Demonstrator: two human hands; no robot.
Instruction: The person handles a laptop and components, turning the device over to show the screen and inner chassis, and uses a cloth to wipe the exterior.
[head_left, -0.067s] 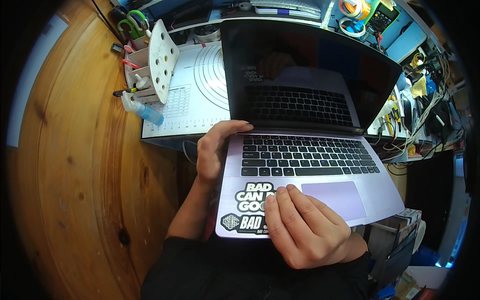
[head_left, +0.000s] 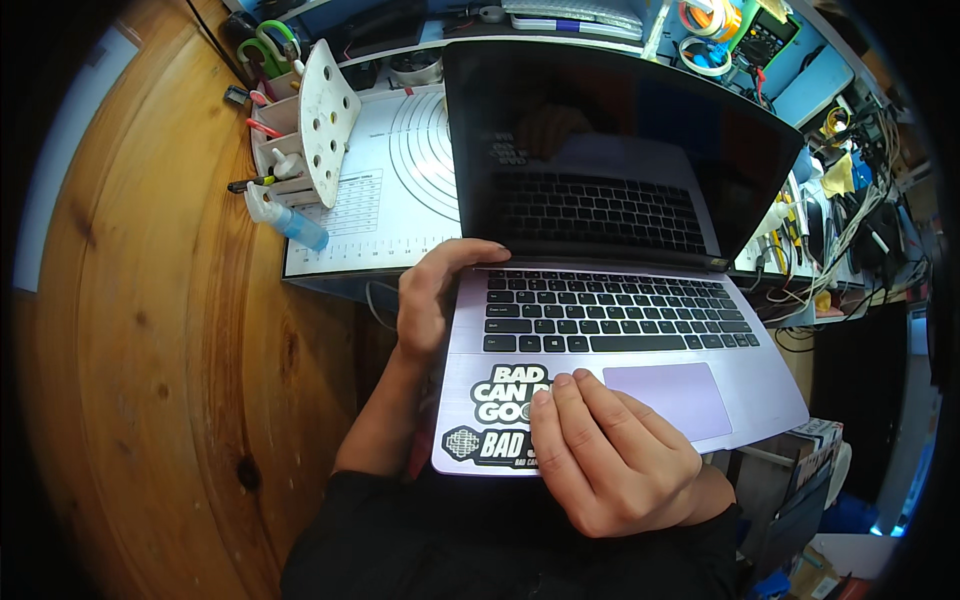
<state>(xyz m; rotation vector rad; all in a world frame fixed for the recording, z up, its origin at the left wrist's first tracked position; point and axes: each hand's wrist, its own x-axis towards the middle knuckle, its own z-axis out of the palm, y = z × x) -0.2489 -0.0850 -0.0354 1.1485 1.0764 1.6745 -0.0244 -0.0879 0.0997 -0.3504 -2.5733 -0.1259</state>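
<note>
Two bare hands on an open laptop (head_left: 620,330), silver-lilac, flat and rectangular, propped against the front edge of the workbench (head_left: 330,265) and jutting out over the lap. Long axis running left to right along that edge; hinge and dark glossy screen (head_left: 610,150) toward the bench, palm rest and front edge toward the body. Screen tilted back, off, mirroring the black keys (head_left: 610,310) below.

Left hand (head_left: 430,300) curled round the left rear corner of the base, fingers wrapped up over the edge near the hinge, thumb side down along the flank. Right hand (head_left: 610,450) laid flat on the palm rest near the front edge, fingers together and lightly bent, tips just left of the smooth pale trackpad (head_left: 670,395) and partly covering a black-and-white sticker (head_left: 495,415).

Behind the laptop, on the bench top, a white cutting mat (head_left: 390,170) printed with concentric rings and a ruled border. At the bench's left end, a white perforated tool holder (head_left: 315,120) and a small clear bottle with blue liquid (head_left: 285,220) lying beside it. Along the right end, a tangle of cables (head_left: 850,230). Grained, knotted wooden floor (head_left: 170,350) to the left.
</note>
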